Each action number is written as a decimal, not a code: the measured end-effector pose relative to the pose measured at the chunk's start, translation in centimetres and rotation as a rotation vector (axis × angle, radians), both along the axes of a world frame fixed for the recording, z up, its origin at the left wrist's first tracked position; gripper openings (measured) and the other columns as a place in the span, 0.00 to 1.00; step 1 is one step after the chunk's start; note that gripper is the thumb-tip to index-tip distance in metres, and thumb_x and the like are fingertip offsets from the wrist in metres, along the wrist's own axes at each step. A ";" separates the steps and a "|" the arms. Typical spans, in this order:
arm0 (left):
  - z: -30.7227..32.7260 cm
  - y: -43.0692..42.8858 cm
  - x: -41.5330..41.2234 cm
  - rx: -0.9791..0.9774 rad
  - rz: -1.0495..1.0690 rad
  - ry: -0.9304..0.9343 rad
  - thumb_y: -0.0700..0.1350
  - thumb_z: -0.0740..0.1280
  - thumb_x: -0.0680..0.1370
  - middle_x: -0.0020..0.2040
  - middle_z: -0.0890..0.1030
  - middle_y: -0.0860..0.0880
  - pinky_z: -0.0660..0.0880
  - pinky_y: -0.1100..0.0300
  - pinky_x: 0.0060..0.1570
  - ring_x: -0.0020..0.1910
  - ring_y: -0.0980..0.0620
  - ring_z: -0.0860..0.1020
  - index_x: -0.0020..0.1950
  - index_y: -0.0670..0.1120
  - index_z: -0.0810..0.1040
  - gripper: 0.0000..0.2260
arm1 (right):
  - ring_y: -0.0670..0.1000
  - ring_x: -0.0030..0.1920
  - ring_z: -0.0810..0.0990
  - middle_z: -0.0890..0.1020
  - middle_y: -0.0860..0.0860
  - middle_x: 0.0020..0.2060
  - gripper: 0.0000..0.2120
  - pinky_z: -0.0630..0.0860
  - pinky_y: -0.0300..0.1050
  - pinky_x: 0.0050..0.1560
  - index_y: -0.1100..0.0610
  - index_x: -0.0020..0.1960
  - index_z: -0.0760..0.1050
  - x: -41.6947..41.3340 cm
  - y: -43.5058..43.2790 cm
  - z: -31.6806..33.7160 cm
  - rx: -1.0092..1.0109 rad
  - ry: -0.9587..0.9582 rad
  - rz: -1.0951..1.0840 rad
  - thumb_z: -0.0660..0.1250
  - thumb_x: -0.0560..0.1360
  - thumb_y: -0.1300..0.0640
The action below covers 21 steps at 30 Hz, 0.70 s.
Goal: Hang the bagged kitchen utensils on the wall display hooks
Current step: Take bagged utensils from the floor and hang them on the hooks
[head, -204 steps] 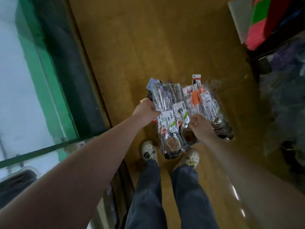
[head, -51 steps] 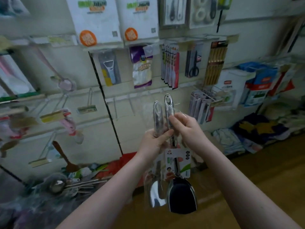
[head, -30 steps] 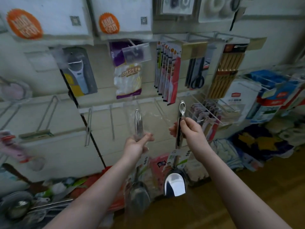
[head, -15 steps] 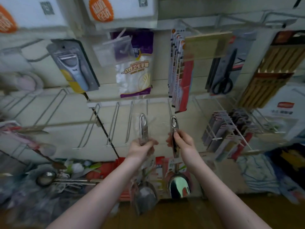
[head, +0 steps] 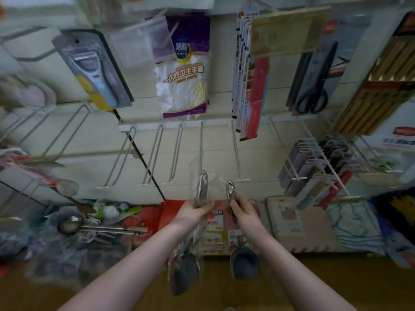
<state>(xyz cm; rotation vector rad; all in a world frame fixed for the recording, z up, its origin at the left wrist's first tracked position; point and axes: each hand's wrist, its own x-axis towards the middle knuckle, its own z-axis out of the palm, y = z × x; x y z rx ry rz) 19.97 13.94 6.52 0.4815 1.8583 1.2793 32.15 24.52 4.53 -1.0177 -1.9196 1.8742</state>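
Each hand holds a bagged steel spatula upright by its handle, blade hanging down. My left hand (head: 193, 212) grips the left bagged spatula (head: 202, 187), its clear bag reaching up beside a long white hook (head: 201, 144). My right hand (head: 245, 215) grips the right bagged spatula (head: 231, 191), whose dark blade (head: 244, 261) hangs below my wrist. The slotted handle ends sit just below and in front of a row of bare white wall hooks (head: 177, 153). Neither spatula hangs on a hook.
Above the bare hooks hang a peeler pack (head: 94, 70), a glove bag (head: 183, 72), red packs (head: 251, 86) and scissors (head: 314, 86). Filled hooks (head: 314, 171) jut out at right. Ladles (head: 94, 225) and packages lie heaped on the floor below.
The view has drawn closer to the wall and tilted up. Both hands with their spatulas sit lower in view, under the row of bare hooks, the spatulas a little closer together.
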 end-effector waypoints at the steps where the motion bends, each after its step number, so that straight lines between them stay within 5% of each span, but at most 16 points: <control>1: -0.4 -0.1 0.0 -0.019 -0.033 0.008 0.47 0.69 0.76 0.49 0.85 0.46 0.77 0.52 0.57 0.51 0.49 0.82 0.54 0.43 0.81 0.11 | 0.52 0.46 0.81 0.81 0.54 0.45 0.12 0.78 0.45 0.47 0.61 0.54 0.72 0.1 0.1 -0.5 -0.029 -0.008 -0.001 0.57 0.81 0.53; 7: -1.6 0.9 0.1 -0.056 -0.095 -0.037 0.47 0.69 0.76 0.53 0.84 0.44 0.73 0.44 0.62 0.55 0.46 0.81 0.58 0.42 0.80 0.13 | 0.42 0.45 0.78 0.77 0.44 0.43 0.05 0.74 0.29 0.39 0.51 0.53 0.70 0.3 1.4 -1.9 -0.098 -0.018 -0.035 0.55 0.82 0.53; 16: -2.1 3.7 -0.1 -0.108 -0.119 0.007 0.46 0.68 0.77 0.50 0.83 0.47 0.74 0.52 0.59 0.54 0.46 0.80 0.56 0.43 0.81 0.10 | 0.40 0.46 0.78 0.77 0.42 0.43 0.08 0.70 0.24 0.34 0.56 0.57 0.71 -0.8 3.5 -3.1 -0.046 0.018 -0.075 0.56 0.82 0.56; 21: -2.5 4.4 -0.1 -0.112 -0.141 0.018 0.46 0.68 0.77 0.53 0.83 0.45 0.75 0.53 0.59 0.55 0.47 0.80 0.58 0.40 0.80 0.13 | 0.35 0.35 0.78 0.76 0.42 0.42 0.09 0.71 0.24 0.33 0.57 0.59 0.70 -1.1 4.2 -3.7 -0.077 0.034 -0.068 0.56 0.82 0.56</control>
